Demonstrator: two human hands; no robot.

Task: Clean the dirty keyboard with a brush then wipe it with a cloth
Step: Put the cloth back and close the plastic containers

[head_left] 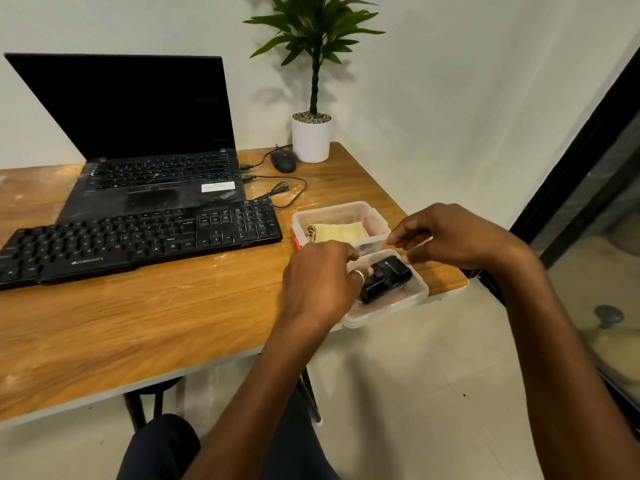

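The left hand [322,282] curls round the left rim of the near box [391,306], likely steadying it. The right hand [457,237], fingers curled, hangs over its far rim; whether it pinches anything I cannot tell. The keyboard [138,237] lies well left, the cloth [343,232] in the far box [346,205].

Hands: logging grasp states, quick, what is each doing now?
Left hand: curled over the near container rim; grip cannot be told.
Right hand: curled above it; whether it holds anything cannot be told.
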